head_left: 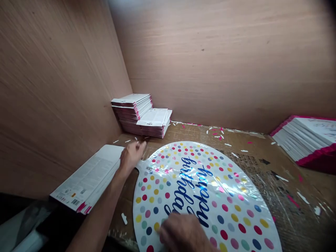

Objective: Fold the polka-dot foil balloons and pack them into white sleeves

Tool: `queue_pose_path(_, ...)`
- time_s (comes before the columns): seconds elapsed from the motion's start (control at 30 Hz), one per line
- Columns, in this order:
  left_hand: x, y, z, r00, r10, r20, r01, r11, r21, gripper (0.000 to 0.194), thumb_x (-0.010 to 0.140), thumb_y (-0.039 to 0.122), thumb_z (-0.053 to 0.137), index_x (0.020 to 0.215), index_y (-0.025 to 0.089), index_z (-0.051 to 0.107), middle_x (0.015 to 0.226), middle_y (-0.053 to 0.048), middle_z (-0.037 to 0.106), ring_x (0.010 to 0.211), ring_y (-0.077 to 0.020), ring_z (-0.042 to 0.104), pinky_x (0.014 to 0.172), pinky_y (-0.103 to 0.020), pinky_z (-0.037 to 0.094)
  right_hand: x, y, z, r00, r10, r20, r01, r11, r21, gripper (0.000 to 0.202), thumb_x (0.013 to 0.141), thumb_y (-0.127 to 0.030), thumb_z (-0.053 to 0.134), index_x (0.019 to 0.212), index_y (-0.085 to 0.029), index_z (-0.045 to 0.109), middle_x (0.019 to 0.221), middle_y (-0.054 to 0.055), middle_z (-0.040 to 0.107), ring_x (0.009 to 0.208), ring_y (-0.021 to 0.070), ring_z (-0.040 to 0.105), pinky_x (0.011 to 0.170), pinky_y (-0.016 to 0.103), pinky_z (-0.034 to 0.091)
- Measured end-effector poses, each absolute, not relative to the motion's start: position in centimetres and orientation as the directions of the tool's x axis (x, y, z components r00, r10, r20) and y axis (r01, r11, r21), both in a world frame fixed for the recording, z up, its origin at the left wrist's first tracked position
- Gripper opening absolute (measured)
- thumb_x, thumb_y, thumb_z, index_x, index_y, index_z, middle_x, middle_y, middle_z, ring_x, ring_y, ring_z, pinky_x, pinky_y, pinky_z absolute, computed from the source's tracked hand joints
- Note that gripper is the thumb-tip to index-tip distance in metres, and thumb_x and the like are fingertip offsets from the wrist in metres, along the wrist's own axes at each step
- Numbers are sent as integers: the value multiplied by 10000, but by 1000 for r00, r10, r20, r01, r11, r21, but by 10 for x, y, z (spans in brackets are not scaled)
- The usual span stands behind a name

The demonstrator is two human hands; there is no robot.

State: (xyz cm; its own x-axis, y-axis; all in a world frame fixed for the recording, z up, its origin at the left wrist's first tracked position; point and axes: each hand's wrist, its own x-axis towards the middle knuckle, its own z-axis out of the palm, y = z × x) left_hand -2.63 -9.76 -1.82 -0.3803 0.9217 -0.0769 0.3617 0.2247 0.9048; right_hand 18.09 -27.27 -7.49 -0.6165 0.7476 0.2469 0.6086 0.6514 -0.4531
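Observation:
A flat foil balloon (157, 182), white with coloured dots and blue "happy birthday" lettering, lies on the cardboard surface with its narrow neck pointing left. Beside that neck is my left hand (132, 155), its fingers drawn together; anything between them is too small to make out. My right hand (182, 231) is over the balloon's near part, blurred, with curled fingers turned down. Its fingertips are hidden, so I cannot tell what they hold. Left of my left forearm is a stack of white printed packets (89, 175) with pink edges.
Folded white-and-pink packets (143, 113) are piled in the back left corner. Another bundle of packets (309, 140) leans at the right. Plywood walls (223, 63) rise behind and at the left. Small white and pink scraps (228, 144) litter the worn cardboard (278, 203).

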Motion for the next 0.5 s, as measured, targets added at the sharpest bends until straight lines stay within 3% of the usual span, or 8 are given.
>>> queue_pose_path(0.03, -30, -127, -26, -358, 934, -11, 637, 253, 728, 315, 767, 439, 693, 619, 188, 576, 649, -61, 648, 817, -284, 681, 659, -307, 469, 176, -259, -67, -563, 800, 208, 669, 588, -454, 281, 1006, -265, 409, 840, -186, 622, 729, 21, 656, 598, 129, 605, 540, 243, 410)
queue_pose_path(0.07, -32, -157, -33, -358, 933, -25, 806, 322, 497, 341, 798, 497, 631, 639, 197, 593, 691, -84, 675, 839, -314, 678, 684, -342, 461, 171, -244, -57, -523, 837, 162, 721, 536, -439, 286, 1004, -250, 398, 844, -184, 626, 750, 30, 669, 620, 138, 620, 546, 247, 407)
queue_pose_path(0.1, -33, -184, -40, -367, 926, -89, 869, 375, 323, 364, 823, 545, 575, 706, 203, 619, 733, -96, 698, 840, -330, 680, 693, -363, 454, 163, -228, -48, -488, 866, 115, 773, 489, -403, 298, 1006, -251, 386, 852, -185, 632, 785, 41, 684, 659, 152, 639, 563, 254, 411)
queue_pose_path(0.17, -28, -225, -50, -385, 906, -176, 896, 412, 164, 431, 857, 611, 487, 812, 210, 635, 787, -102, 720, 848, -335, 686, 693, -368, 443, 140, -200, -33, -480, 877, 14, 836, 463, -295, 344, 1012, -274, 369, 848, -184, 658, 816, 66, 711, 719, 183, 671, 577, 262, 424)
queue_pose_path(0.27, -16, -248, -60, -355, 906, -231, 904, 396, 164, 410, 929, 518, 421, 883, 188, 661, 866, -137, 738, 889, -328, 693, 704, -357, 434, 97, -174, -22, -482, 870, -103, 871, 462, -167, 307, 978, -264, 445, 849, -153, 701, 869, 126, 734, 793, 224, 698, 599, 270, 464)
queue_pose_path(0.37, -4, -237, -67, -288, 930, -230, 871, 354, 340, 288, 919, 334, 482, 941, 139, 693, 941, -179, 739, 935, -329, 691, 712, -340, 430, 62, -162, -20, -464, 874, -148, 885, 447, -133, 142, 865, -131, 581, 859, -112, 722, 899, 165, 738, 809, 245, 706, 615, 282, 502)
queue_pose_path(0.5, 13, -207, -69, -196, 962, -192, 814, 268, 514, 235, 874, 248, 543, 1002, 126, 697, 1038, -164, 732, 1010, -291, 674, 714, -289, 434, 52, -144, -18, -413, 898, -152, 910, 403, -95, 240, 771, -1, 590, 960, -68, 723, 965, 209, 729, 874, 285, 708, 651, 333, 540)
